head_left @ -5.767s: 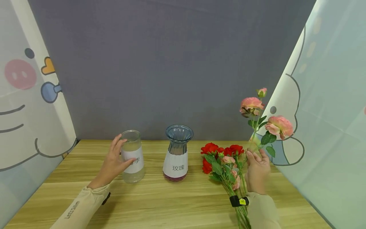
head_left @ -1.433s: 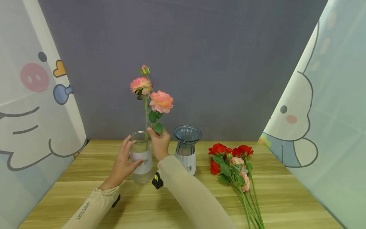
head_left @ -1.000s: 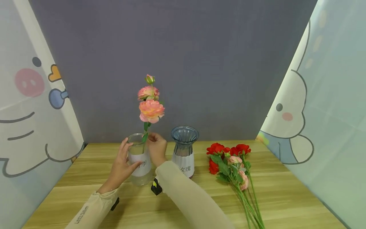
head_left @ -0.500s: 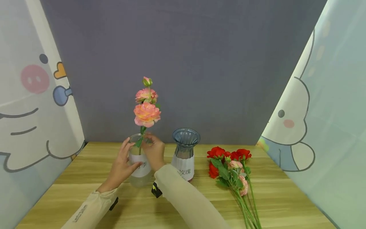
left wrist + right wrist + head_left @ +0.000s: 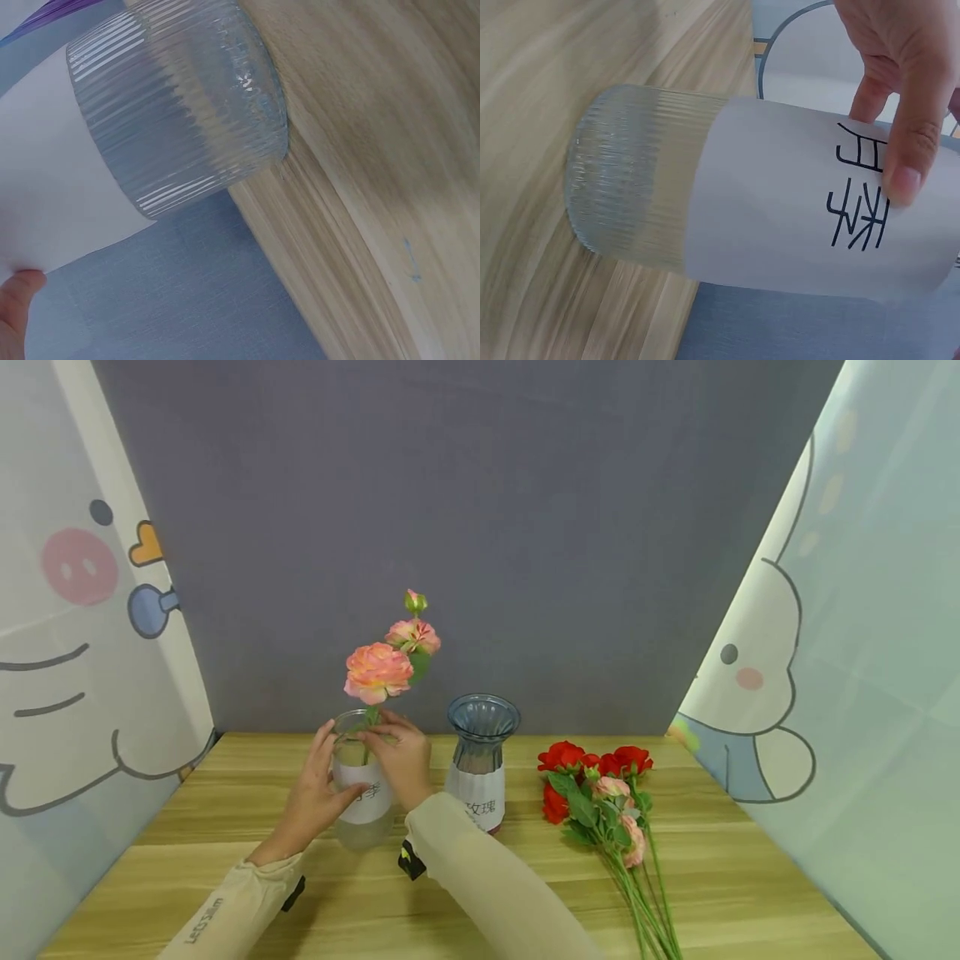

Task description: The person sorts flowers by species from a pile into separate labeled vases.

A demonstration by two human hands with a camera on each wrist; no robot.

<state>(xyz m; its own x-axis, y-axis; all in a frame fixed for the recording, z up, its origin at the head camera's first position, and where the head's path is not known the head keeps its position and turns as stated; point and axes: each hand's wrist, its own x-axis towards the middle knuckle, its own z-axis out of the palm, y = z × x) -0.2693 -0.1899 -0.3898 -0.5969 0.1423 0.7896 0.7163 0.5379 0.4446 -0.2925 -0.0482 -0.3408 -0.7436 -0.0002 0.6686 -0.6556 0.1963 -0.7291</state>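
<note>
My left hand (image 5: pixel 311 802) grips a clear ribbed glass vase (image 5: pixel 363 837) with a white paper label, its thumb across the label. The vase stands upright on the table, and the right wrist view shows black characters on its label (image 5: pixel 780 199). At the vase's mouth, my right hand (image 5: pixel 402 762) pinches the stem of a pink flower spray (image 5: pixel 378 673). The spray carries two open blooms and a bud above the rim. Part of its stem shows inside the glass; the lower end cannot be made out.
Right of the clear vase stands a blue flared glass vase (image 5: pixel 483 717), also labelled. Red flowers (image 5: pixel 561 757) and smaller pink flowers (image 5: pixel 632 841) lie on the wooden table (image 5: pixel 720 877) farther right. A grey backdrop (image 5: pixel 480 527) and printed side curtains surround the table.
My right hand has carried the pink flower spray from the right side to the clear vase. Since then the blooms have sunk lower and turned. The left hand stays on the vase.
</note>
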